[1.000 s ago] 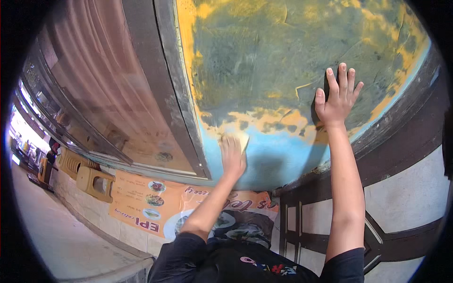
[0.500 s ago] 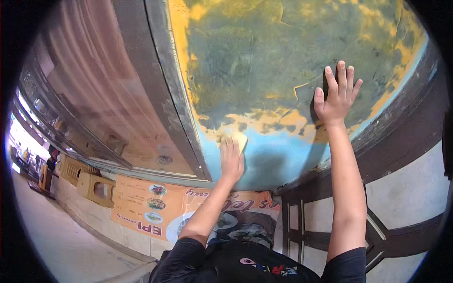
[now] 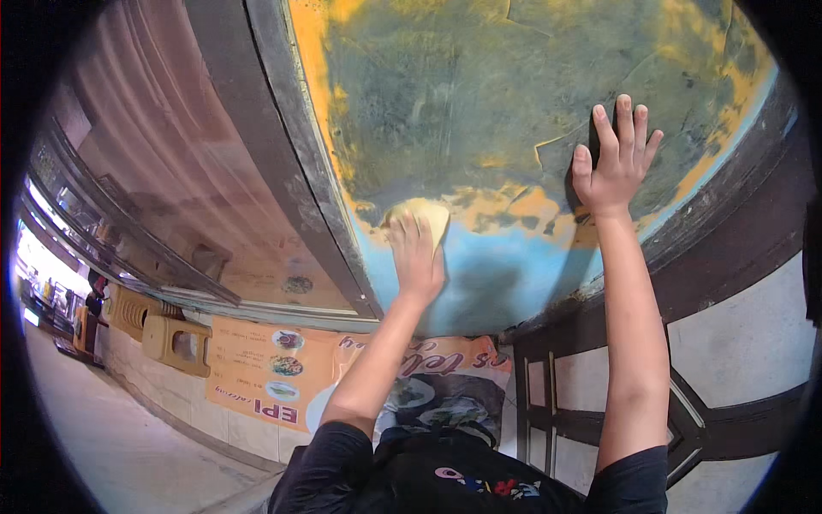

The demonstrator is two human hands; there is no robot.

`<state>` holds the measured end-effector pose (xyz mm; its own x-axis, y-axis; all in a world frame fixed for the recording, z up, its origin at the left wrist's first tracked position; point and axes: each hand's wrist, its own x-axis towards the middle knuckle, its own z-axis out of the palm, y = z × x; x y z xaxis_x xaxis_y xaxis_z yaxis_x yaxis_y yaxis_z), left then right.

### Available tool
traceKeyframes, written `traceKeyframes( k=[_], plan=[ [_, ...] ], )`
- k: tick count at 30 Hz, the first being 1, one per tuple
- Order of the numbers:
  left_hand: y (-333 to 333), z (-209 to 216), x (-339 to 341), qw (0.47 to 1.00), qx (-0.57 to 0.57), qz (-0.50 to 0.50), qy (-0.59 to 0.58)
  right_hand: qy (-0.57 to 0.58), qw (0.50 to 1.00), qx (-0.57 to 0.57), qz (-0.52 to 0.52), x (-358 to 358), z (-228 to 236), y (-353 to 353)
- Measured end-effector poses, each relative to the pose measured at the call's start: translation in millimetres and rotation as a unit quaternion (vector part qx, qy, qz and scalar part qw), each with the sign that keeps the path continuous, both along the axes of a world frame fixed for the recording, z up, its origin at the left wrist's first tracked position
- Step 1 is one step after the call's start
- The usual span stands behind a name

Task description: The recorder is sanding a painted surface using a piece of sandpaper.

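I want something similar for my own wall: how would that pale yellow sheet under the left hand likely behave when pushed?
The pale yellow sheet looks thin, so it is probably light. Its edge beyond the left hand lies fairly flat, suggesting slight stiffness. With several fingers over it, it should mostly move with the hand.

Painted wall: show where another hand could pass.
Free: the greenish patch above the left hand, left of the right hand; the blue band between left hand and right forearm. Crowded: by the left dark frame, where the left hand holds a pale yellow pad.
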<state>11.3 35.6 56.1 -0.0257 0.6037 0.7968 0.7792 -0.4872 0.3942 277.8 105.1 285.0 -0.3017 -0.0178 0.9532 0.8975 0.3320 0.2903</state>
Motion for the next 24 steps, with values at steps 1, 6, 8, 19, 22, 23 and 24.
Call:
traceKeyframes(
  k=[1, 6, 8, 19, 22, 23, 24],
  plan=[
    [5, 18, 0, 1.0, 0.001, -0.001, 0.0, 0.0, 1.0, 0.001, -0.004, 2, 1, 0],
    [-6, -27, -6, 0.999, -0.005, 0.04, -0.026, 0.005, 1.0, 0.0, -0.004, -4, 1, -1],
    [-19, -47, 1, 0.993, -0.117, 0.027, -0.003, 0.003, 1.0, 0.001, -0.004, 0, 0, 0],
    [-6, -14, -6, 0.999, -0.043, 0.03, -0.003, -0.006, 1.0, 0.001, -0.015, -2, 1, -3],
    [-22, -42, -3, 0.991, -0.129, 0.025, 0.011, -0.016, 0.999, -0.004, -0.032, 1, -1, -2],
    [-27, -40, -2, 0.993, -0.116, 0.02, 0.023, -0.017, 0.999, -0.005, -0.03, 1, 1, -3],
    [-13, -34, -5, 0.999, -0.044, 0.007, -0.001, -0.018, 0.999, -0.007, -0.027, 0, 2, -4]
  ],
)
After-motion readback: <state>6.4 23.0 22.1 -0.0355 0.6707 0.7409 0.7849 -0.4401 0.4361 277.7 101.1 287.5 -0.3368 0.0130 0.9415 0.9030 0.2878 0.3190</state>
